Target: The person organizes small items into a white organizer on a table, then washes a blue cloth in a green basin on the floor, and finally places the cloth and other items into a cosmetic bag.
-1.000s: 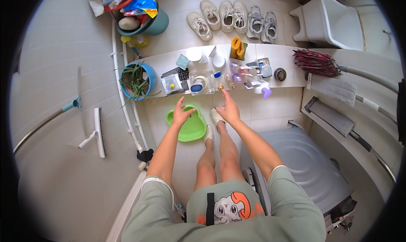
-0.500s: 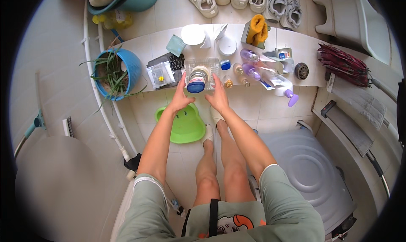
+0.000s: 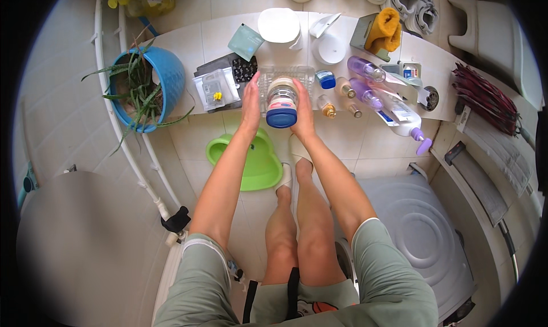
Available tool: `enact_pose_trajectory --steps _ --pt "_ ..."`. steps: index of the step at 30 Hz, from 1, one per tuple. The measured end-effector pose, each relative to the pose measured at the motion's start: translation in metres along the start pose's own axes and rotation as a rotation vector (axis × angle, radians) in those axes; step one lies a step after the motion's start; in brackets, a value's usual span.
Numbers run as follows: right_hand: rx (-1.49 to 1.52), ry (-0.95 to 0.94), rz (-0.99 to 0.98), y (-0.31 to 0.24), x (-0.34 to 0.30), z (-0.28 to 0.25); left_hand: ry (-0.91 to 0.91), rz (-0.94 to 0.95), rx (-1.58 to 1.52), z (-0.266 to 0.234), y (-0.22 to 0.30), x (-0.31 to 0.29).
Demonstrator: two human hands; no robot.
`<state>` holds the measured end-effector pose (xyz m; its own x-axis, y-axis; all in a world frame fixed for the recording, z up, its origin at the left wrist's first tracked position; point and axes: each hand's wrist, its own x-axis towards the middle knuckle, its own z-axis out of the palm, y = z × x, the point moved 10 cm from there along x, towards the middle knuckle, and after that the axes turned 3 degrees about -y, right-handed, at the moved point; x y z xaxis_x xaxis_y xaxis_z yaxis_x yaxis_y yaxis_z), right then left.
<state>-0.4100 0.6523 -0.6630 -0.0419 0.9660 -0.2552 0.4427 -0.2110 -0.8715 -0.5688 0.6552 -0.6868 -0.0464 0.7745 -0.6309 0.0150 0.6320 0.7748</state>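
We press our left hand [image 3: 250, 101] and right hand [image 3: 302, 113] flat against opposite sides of the blue-capped jar [image 3: 281, 103], cap end toward us.

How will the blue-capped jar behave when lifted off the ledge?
The jar looks rigid and round, so it could roll if laid down. Its smooth wall may be slippery; the left hand and right hand press on opposite sides, which should steady it. Its weight can't be judged, as the contents are hidden.
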Motion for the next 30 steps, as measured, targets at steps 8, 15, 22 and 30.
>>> enact_pose_trajectory --steps 8,15,22,30 --pt "0.044 0.010 -0.086 -0.010 0.007 -0.001 -0.308 -0.016 -0.307 0.042 0.006 -0.006" --pt "-0.008 0.013 -0.108 -0.009 0.007 0.001 -0.330 0.044 -0.225 0.044 0.017 -0.005" --pt "-0.054 0.018 -0.081 -0.029 -0.001 -0.001 -0.369 0.017 -0.275 0.037 0.024 -0.016" --pt "-0.108 0.053 -0.101 -0.097 -0.031 -0.042 -0.382 0.018 -0.238 0.038 0.084 -0.074"
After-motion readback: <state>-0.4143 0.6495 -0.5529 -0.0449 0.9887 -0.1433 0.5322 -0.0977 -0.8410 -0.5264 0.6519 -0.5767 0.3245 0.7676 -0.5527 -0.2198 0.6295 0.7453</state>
